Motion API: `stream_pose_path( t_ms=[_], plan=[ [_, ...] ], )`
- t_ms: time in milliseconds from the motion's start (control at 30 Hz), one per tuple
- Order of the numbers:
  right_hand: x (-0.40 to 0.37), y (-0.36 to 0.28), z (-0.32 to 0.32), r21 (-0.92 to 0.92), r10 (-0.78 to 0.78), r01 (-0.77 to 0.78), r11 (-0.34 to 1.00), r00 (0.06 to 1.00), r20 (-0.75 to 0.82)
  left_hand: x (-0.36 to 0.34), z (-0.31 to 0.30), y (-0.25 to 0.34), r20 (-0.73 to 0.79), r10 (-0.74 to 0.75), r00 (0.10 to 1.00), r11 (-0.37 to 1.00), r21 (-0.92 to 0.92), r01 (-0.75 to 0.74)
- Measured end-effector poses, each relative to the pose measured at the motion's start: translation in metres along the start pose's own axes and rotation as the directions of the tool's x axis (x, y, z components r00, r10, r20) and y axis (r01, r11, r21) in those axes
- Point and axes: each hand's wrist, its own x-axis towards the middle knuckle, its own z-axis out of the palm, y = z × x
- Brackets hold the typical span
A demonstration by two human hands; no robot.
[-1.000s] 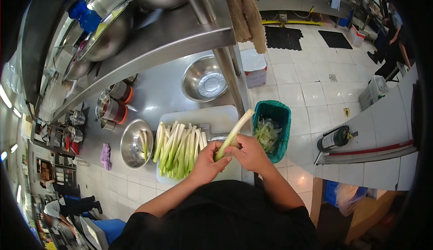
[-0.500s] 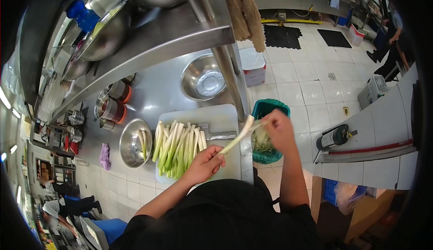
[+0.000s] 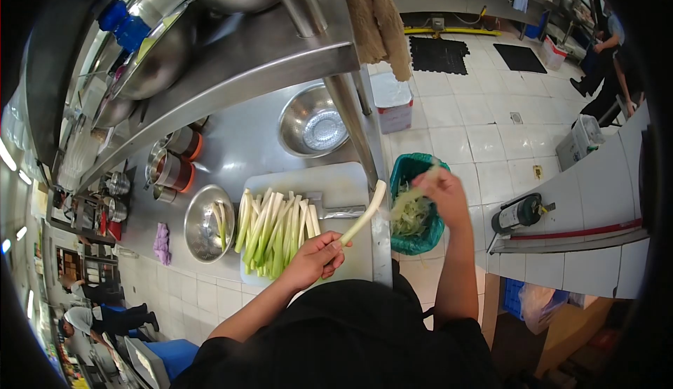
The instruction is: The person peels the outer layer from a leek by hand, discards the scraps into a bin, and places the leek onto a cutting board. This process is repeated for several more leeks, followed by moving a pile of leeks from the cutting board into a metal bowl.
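My left hand is closed round the lower end of a leek stalk, whose white end points up and right. Above the green bin, my right hand pinches a thin pale peel, partly blurred. Green and white peelings lie in the bin. Several leek stalks rest side by side on the white cutting board, beside a knife. A few more stalks are in a steel bowl left of the board.
A steel bowl stands behind the board, under the metal shelf and its post. Steel pots and a purple cloth are at the left. People are at far left and far right.
My right hand has moved slightly right and its peel has come away from the stalk. The stalk in my left hand has shifted slightly left.
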Motion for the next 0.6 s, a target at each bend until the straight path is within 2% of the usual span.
stream_pose_path(
  t_ms=[67,133,167,233,267,300,333,367,433,467,500,533,600],
  plan=[
    [-0.004,0.006,0.030,0.098,-0.038,0.025,0.995,0.990,0.134,0.001,0.002,0.000,0.006,0.000,1.000,1.000,0.030,-0.001],
    [-0.012,0.015,0.062,0.315,-0.045,-0.017,0.949,0.981,0.190,0.003,0.006,0.000,-0.021,0.022,1.000,0.994,0.108,-0.020],
    [-0.014,0.014,0.071,0.316,-0.045,-0.019,0.949,0.980,0.194,0.004,0.007,-0.001,-0.025,0.023,0.999,0.994,0.107,-0.020],
    [-0.019,0.008,0.086,0.107,0.210,-0.227,0.968,0.967,0.144,0.007,0.008,-0.006,-0.104,0.224,0.969,0.914,0.367,-0.172],
    [-0.019,0.008,0.090,-0.021,0.188,-0.187,0.982,0.976,0.113,0.007,0.007,-0.008,-0.105,0.222,0.969,0.915,0.366,-0.170],
    [-0.018,0.004,0.088,-0.021,0.190,-0.189,0.982,0.975,0.113,0.008,0.006,-0.010,-0.111,0.238,0.965,0.918,0.349,-0.186],
    [-0.016,-0.001,0.082,-0.253,0.076,-0.053,0.966,0.994,0.082,0.008,0.006,-0.011,-0.117,0.255,0.960,0.921,0.332,-0.204],
    [-0.013,-0.004,0.074,-0.473,-0.044,0.077,0.878,0.996,0.080,0.007,0.005,-0.011,-0.118,0.256,0.960,0.921,0.331,-0.205],
    [0.003,0.013,0.046,-0.461,-0.255,0.179,0.869,0.961,-0.108,0.003,0.001,-0.009,-0.066,0.189,0.980,0.944,0.286,-0.163],
    [0.011,0.008,0.032,-0.309,-0.173,0.092,0.947,0.954,-0.245,0.001,-0.001,-0.008,-0.066,0.189,0.980,0.945,0.284,-0.163],
    [0.015,0.002,0.018,-0.140,-0.067,0.017,0.990,0.929,-0.364,-0.001,-0.002,-0.008,-0.058,0.133,0.989,0.971,0.206,-0.118],
    [0.018,0.001,0.003,-0.144,-0.068,0.016,0.989,0.928,-0.366,-0.001,-0.002,-0.007,-0.043,0.079,0.996,0.989,0.129,-0.073],
    [0.024,0.006,-0.020,-0.185,0.023,-0.109,0.977,0.910,-0.415,-0.001,-0.001,-0.005,-0.023,0.052,0.998,0.996,0.077,-0.050]
  ],
)
